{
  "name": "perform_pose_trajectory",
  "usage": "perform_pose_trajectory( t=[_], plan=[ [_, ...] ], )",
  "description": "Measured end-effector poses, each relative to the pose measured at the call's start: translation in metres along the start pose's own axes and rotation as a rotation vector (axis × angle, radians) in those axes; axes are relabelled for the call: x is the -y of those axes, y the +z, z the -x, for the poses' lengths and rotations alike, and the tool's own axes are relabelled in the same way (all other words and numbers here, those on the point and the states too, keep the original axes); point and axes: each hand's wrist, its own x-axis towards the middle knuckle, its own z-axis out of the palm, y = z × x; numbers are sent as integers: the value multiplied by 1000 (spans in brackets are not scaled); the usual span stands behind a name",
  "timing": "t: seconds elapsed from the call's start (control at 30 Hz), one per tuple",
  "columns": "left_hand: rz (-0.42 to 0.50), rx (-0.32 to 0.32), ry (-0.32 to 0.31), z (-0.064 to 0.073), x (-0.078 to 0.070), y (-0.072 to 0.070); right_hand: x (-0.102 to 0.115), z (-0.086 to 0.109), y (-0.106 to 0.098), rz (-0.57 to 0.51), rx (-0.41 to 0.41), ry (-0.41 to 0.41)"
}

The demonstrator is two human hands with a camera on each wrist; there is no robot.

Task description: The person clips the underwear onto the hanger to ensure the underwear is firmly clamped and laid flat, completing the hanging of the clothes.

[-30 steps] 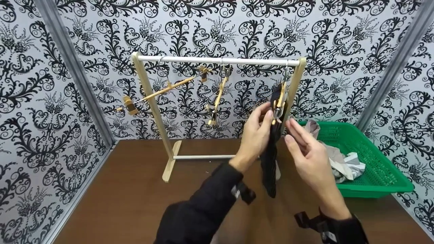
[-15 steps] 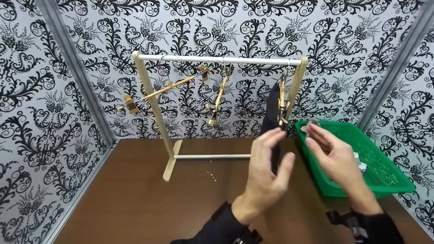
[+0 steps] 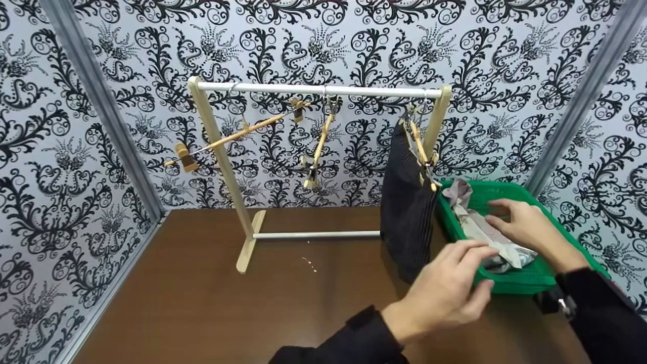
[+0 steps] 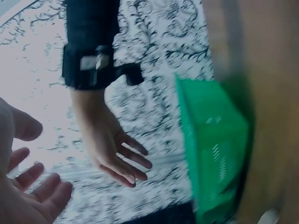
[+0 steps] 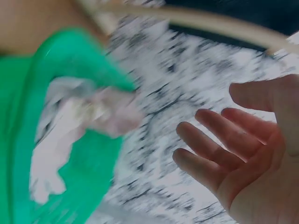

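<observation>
A black pleated skirt-like garment [image 3: 407, 202] hangs from a wooden clip hanger [image 3: 418, 144] at the right end of the rack. My left hand [image 3: 447, 288], fingers loosely bent and holding nothing, is in front of the green basket's near left corner. Over the basket [image 3: 566, 235] is my right hand [image 3: 528, 225], its fingers relaxed and its grasp empty. Pale, crumpled cloth [image 3: 480, 230] lies in the basket beneath and left of the right hand. In the right wrist view, the cloth [image 5: 56, 149] sits apart from the spread fingers of the right hand [image 5: 243, 149].
A wooden rack with a white rail [image 3: 303, 90] stands on the brown table [image 3: 202, 303]. Two bare clip hangers hang there, one at left [image 3: 242, 132] and one in the middle [image 3: 321, 141]. Patterned walls enclose the table.
Both hands have left the black garment and moved right towards the basket. The garment on its hanger has swung round to show more of its front.
</observation>
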Motion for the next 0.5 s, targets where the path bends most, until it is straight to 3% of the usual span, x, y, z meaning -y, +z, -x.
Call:
perform_pose_trajectory(
  t=[0.13,0.23,0.4,0.5],
  plan=[
    [7,127,-136,-2,3,28,-28,-15,-1,79,156,46],
    [50,207,-233,-6,7,46,-40,-27,0,90,222,80],
    [63,304,-359,-5,11,67,-53,-45,14,81,259,118],
    [34,301,-380,-1,12,75,-62,-49,26,64,263,138]
  ],
)
